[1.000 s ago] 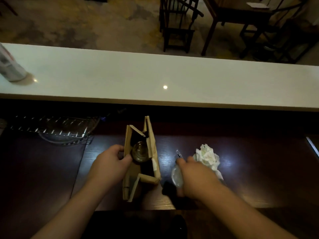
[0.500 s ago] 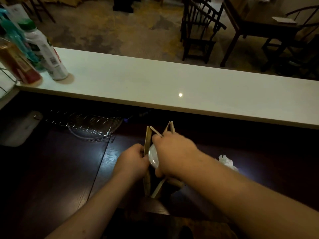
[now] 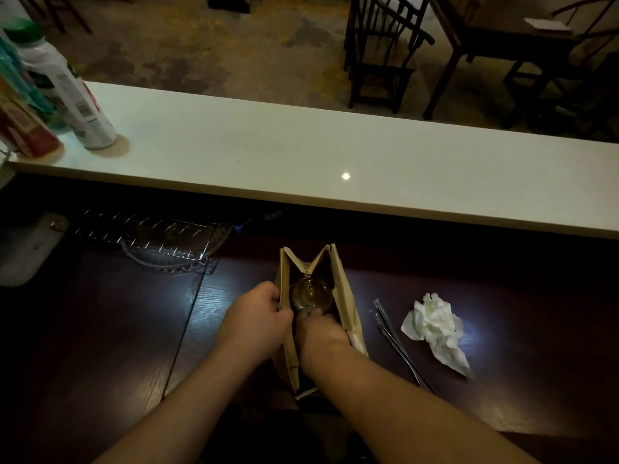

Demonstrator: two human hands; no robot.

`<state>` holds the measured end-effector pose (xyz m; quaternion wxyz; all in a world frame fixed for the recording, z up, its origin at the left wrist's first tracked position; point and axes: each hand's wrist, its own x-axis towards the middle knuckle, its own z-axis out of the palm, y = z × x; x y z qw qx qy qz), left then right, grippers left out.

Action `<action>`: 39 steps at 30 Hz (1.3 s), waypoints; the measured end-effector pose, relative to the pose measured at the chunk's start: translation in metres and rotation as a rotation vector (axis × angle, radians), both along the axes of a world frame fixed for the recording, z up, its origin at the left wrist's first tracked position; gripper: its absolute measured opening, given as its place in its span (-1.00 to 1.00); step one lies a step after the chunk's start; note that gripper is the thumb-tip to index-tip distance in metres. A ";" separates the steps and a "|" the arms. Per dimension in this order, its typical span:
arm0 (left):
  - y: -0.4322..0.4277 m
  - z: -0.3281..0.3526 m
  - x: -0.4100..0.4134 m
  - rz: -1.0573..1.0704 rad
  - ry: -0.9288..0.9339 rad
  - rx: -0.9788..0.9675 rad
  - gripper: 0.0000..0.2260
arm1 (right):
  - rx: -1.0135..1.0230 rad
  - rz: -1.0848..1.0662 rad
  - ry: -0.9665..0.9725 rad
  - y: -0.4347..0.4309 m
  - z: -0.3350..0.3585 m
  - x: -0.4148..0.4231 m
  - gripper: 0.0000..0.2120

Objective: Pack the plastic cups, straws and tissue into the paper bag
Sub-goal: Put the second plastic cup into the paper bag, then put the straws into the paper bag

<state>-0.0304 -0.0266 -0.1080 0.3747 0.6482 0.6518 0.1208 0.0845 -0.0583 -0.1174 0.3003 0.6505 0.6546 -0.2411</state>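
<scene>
The left hand [image 3: 258, 316] pinches the paper bag's [image 3: 345, 296] thin wall. The right hand [image 3: 321, 333] is inside by the light, crushable cup [image 3: 311, 293]; its fingers are hidden. Straws [image 3: 390, 324] and soft tissue [image 3: 433, 324] lie at three o'clock on the bench [image 3: 134, 329].

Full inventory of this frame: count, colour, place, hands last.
brown paper bag: 1, brown, open on the dark wooden table
clear plastic cup: 1 visible, inside bag
wrapped straws: apparently 2, dark, right of bag
crumpled white tissue: 1, right of straws
metal wire rack: 1, far left on table
white counter: 1, behind table
bottles: several, counter's left end
dark wooden chairs: several, background
left hand: gripping bag's left edge
right hand: reaching into bag
</scene>
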 end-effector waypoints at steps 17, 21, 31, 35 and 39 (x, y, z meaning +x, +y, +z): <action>0.001 0.019 0.006 -0.060 0.067 0.046 -0.96 | 0.096 -0.660 0.021 -0.065 -0.056 0.187 -0.70; -0.002 0.021 0.007 -0.052 0.065 0.070 -0.97 | 0.121 -0.638 -0.010 -0.075 -0.103 0.191 -0.78; 0.006 0.011 0.007 -0.003 0.011 0.010 -0.94 | 1.001 -0.650 0.603 -0.028 0.078 0.139 -0.83; 0.009 0.008 0.010 0.001 0.021 0.031 -0.90 | 0.957 -0.518 0.823 0.000 0.117 0.066 -0.88; 0.013 0.008 0.006 0.008 0.048 0.045 -0.87 | 0.461 -0.542 0.473 0.018 0.072 0.030 -0.81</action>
